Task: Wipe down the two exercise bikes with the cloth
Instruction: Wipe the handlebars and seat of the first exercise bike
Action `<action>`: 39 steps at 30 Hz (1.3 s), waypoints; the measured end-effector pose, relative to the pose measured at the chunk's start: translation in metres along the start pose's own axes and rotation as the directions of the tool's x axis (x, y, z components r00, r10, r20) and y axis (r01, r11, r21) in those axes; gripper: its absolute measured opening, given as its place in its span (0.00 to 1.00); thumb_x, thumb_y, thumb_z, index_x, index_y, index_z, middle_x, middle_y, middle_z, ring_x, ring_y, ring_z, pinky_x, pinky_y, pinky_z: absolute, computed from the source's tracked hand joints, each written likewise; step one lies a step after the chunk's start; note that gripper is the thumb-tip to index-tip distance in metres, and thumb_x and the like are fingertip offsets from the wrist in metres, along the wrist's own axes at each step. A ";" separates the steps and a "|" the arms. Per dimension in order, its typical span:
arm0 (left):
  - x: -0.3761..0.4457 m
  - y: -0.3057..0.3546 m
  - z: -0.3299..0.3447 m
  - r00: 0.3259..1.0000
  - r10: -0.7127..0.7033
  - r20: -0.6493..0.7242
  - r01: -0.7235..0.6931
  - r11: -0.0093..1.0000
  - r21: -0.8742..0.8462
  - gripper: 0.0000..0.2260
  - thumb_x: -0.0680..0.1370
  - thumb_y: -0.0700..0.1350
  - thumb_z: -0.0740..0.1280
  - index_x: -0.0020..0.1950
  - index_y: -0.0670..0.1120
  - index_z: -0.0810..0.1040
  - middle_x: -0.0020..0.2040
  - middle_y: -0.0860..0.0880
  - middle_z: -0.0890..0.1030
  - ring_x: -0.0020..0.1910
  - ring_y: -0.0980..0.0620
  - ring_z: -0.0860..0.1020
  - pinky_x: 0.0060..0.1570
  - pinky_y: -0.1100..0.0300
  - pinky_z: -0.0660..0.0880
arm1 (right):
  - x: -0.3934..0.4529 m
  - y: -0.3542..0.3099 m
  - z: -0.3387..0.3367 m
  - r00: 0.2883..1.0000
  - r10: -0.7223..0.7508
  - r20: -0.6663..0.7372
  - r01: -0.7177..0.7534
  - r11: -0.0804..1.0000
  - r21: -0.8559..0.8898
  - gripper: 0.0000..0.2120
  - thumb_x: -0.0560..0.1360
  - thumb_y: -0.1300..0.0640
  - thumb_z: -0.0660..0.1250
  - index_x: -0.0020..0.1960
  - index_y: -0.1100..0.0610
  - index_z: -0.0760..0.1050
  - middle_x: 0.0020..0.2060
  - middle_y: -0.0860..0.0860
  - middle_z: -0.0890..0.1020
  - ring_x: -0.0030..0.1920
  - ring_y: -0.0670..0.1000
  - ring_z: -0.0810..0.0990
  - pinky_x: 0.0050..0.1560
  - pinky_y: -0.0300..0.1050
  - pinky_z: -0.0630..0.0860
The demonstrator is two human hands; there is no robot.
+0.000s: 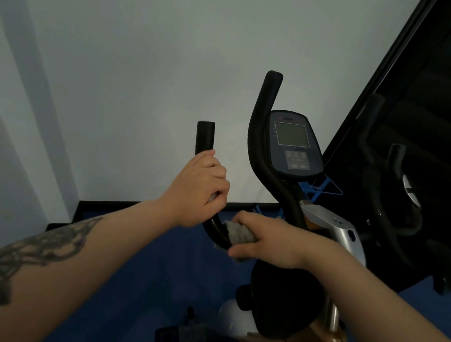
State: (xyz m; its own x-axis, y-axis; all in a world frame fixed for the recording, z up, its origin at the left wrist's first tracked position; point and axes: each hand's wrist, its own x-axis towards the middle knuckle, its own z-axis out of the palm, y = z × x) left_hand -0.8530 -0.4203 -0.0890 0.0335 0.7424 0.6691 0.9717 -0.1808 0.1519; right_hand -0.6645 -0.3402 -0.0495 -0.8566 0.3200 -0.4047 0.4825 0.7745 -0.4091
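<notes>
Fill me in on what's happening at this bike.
A person is wiping an exercise bike. The left hand grips the left handlebar, while the right hand holds a grey cloth against the bar's lower bend. The console sits between the handlebars. A second bike stands in the dark at right.

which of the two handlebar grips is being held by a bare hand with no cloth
The shorter left handlebar grip: the left hand wraps it bare. The taller right handlebar grip stands untouched; the right hand holds the cloth lower down.
</notes>
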 end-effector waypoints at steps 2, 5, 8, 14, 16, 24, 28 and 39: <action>0.001 0.002 -0.001 1.000 -0.011 0.015 0.010 1.000 0.021 0.10 0.71 0.38 0.65 0.30 0.46 0.74 0.30 0.54 0.67 0.39 0.53 0.66 0.66 0.48 0.65 | 0.000 0.004 -0.004 0.999 -0.021 0.041 0.021 1.000 -0.005 0.17 0.73 0.41 0.69 0.56 0.45 0.69 0.49 0.46 0.77 0.49 0.46 0.77 0.53 0.46 0.75; 0.001 0.005 -0.001 0.999 -0.039 0.028 0.037 0.997 0.066 0.10 0.71 0.41 0.61 0.31 0.44 0.77 0.30 0.52 0.70 0.39 0.50 0.69 0.69 0.48 0.63 | 0.020 -0.011 0.003 0.997 -0.065 0.028 0.066 0.997 -0.030 0.23 0.75 0.38 0.65 0.63 0.50 0.68 0.51 0.47 0.78 0.49 0.46 0.77 0.49 0.42 0.73; 0.001 0.005 -0.003 0.999 -0.034 0.039 0.031 0.995 0.094 0.09 0.71 0.39 0.64 0.32 0.43 0.79 0.30 0.51 0.71 0.40 0.49 0.71 0.69 0.47 0.63 | 0.030 -0.020 0.009 0.997 -0.073 0.010 0.072 0.997 0.033 0.29 0.76 0.36 0.63 0.69 0.51 0.64 0.55 0.47 0.77 0.54 0.47 0.76 0.57 0.44 0.74; 0.000 0.002 -0.003 0.999 -0.020 0.038 0.016 0.996 0.093 0.08 0.71 0.39 0.64 0.32 0.44 0.78 0.31 0.52 0.70 0.40 0.48 0.71 0.70 0.54 0.58 | -0.009 0.009 -0.008 0.986 -0.167 0.024 0.168 0.984 -0.054 0.22 0.78 0.37 0.52 0.65 0.47 0.69 0.54 0.48 0.77 0.55 0.49 0.76 0.61 0.48 0.70; 0.000 0.004 -0.002 0.999 -0.039 0.033 0.037 0.996 0.079 0.08 0.71 0.39 0.65 0.32 0.44 0.78 0.31 0.51 0.71 0.40 0.48 0.71 0.70 0.53 0.59 | -0.009 0.005 -0.005 0.990 -0.139 0.024 0.141 0.976 -0.165 0.26 0.79 0.37 0.49 0.72 0.47 0.63 0.57 0.48 0.75 0.59 0.50 0.74 0.64 0.49 0.66; -0.001 0.001 -0.001 0.999 -0.014 0.036 0.011 0.996 0.091 0.09 0.72 0.39 0.64 0.32 0.44 0.77 0.31 0.52 0.71 0.39 0.50 0.70 0.70 0.52 0.61 | 0.003 0.000 -0.001 0.994 -0.107 -0.006 0.106 0.991 -0.076 0.21 0.77 0.40 0.63 0.65 0.49 0.68 0.51 0.46 0.77 0.51 0.47 0.76 0.54 0.44 0.71; -0.001 0.003 0.000 1.000 -0.027 0.015 0.026 0.997 0.078 0.11 0.73 0.42 0.60 0.32 0.45 0.77 0.31 0.53 0.69 0.40 0.51 0.69 0.70 0.50 0.61 | -0.004 0.012 -0.006 0.994 -0.107 -0.007 0.105 0.986 -0.133 0.20 0.77 0.40 0.64 0.64 0.47 0.68 0.50 0.45 0.76 0.51 0.46 0.76 0.55 0.45 0.71; 0.000 0.003 -0.003 0.999 -0.017 0.047 0.011 0.994 0.110 0.13 0.75 0.44 0.57 0.32 0.44 0.76 0.32 0.53 0.69 0.39 0.51 0.67 0.70 0.49 0.61 | -0.006 0.014 -0.013 0.998 -0.059 0.035 0.063 0.992 -0.112 0.17 0.76 0.42 0.66 0.60 0.47 0.69 0.48 0.46 0.76 0.49 0.47 0.75 0.50 0.44 0.71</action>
State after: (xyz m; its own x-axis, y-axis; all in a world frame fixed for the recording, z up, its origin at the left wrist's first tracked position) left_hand -0.8509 -0.4227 -0.0870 0.0282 0.7747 0.6317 0.9919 -0.1002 0.0786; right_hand -0.6551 -0.3240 -0.0418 -0.8768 0.2538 -0.4084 0.4040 0.8494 -0.3395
